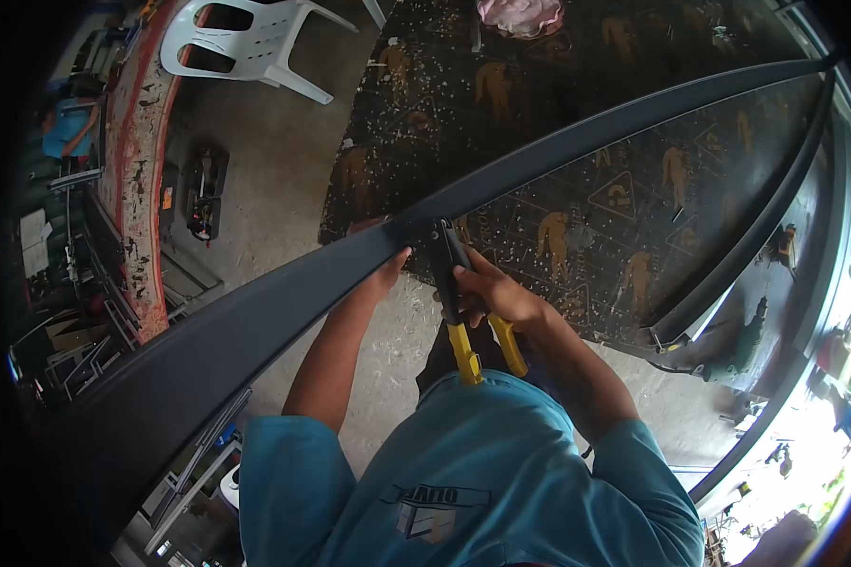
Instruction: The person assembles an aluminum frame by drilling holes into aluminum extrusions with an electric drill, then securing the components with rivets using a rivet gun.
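A long dark grey profile (265,295) crosses the view from the lower left to the upper right. My left hand (386,272) grips its lower edge near the middle, with the fingers partly hidden behind the profile. A hand tool with black and yellow handles (456,326) has its head against the profile, just right of my left hand. My right hand (494,288) is wrapped round the tool's handles, thumb on the black part. The tool's jaws are too small and dark to make out.
A dark board table (501,90) with debris lies beyond, holding a pink bundle (520,15) and a second dark profile (756,255). A white plastic chair (246,42) stands upper left. A green power tool (752,335) lies right. Another person (66,128) is far left.
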Motion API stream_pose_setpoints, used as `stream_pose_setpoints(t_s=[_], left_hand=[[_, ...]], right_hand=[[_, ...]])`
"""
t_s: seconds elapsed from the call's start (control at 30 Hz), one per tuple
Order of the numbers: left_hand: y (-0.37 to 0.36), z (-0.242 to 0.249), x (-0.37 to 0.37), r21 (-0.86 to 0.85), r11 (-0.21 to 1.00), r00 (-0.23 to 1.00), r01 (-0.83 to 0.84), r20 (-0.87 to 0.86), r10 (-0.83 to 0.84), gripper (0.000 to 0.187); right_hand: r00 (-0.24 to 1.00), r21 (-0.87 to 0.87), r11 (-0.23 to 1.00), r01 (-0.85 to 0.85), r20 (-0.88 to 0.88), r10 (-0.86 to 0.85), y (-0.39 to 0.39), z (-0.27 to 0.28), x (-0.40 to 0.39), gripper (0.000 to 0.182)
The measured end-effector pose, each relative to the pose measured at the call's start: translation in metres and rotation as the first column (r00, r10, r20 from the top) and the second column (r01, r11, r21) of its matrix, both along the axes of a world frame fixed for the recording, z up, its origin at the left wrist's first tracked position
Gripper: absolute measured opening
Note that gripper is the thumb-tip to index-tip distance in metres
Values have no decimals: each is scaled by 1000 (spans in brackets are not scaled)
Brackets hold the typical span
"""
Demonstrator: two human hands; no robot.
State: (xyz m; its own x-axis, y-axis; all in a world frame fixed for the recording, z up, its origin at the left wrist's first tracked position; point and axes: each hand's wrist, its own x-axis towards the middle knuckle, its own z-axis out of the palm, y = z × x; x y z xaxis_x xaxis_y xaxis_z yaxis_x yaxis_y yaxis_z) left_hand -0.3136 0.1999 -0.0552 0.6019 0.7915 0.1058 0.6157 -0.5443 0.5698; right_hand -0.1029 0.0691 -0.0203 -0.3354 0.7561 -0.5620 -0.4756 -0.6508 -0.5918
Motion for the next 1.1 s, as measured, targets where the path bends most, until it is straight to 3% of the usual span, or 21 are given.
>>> stream_pose_setpoints(t_s=[0.1,0.13,0.2,0.23,0.3,0.37,0.43,0.47,0.5,0.57,0.7,0.8,0.87,1.0,1.07,1.1], left_hand=[[1,5,2,-27,999,992,-28,-126,25,42],[3,0,-1,43,998,987,44,-158,-36,42],[6,-2,-2,111,985,976,128,-190,-106,41],[5,-3,-2,97,990,987,107,-131,-93,40],[5,-4,-3,81,993,994,91,-71,-86,39],[6,-7,-3,83,994,997,74,19,-75,38],[7,-7,-5,104,989,994,103,22,-106,37],[8,-7,-4,127,984,991,126,24,-130,37],[8,-8,-5,129,983,991,127,23,-131,37],[6,-8,-5,88,991,995,97,24,-100,37],[7,-8,-3,54,992,991,110,68,-114,37],[6,-5,-1,127,983,990,136,23,-140,37],[5,-5,-2,-7,995,995,96,5,-96,37],[7,-6,-3,-2,995,989,99,-107,-99,44],[6,-10,-4,27,993,993,111,-30,-110,44],[5,-14,-7,24,993,993,112,-33,-111,44]], right_hand=[[994,22,999,-39,104,37,2,1,-2,55],[994,19,999,-29,103,27,2,3,0,55],[914,28,969,-247,339,224,9,22,9,60],[915,27,971,-239,340,216,8,14,7,60],[787,331,896,-296,617,33,9,0,1,67],[825,340,903,-261,565,25,12,2,6,66],[918,-47,974,-221,328,224,22,28,14,64],[908,-63,967,-245,335,252,24,33,15,62],[909,-61,968,-244,334,250,21,25,11,62],[825,274,931,-242,562,49,13,6,2,63],[777,242,922,-301,622,91,14,8,0,64],[847,179,942,-285,507,160,22,23,13,62],[909,-58,967,-246,331,251,24,34,21,60],[932,15,970,-243,282,229,21,9,17,61],[736,245,883,-400,660,150,20,-3,6,64],[739,245,884,-398,656,152,26,10,11,64]])
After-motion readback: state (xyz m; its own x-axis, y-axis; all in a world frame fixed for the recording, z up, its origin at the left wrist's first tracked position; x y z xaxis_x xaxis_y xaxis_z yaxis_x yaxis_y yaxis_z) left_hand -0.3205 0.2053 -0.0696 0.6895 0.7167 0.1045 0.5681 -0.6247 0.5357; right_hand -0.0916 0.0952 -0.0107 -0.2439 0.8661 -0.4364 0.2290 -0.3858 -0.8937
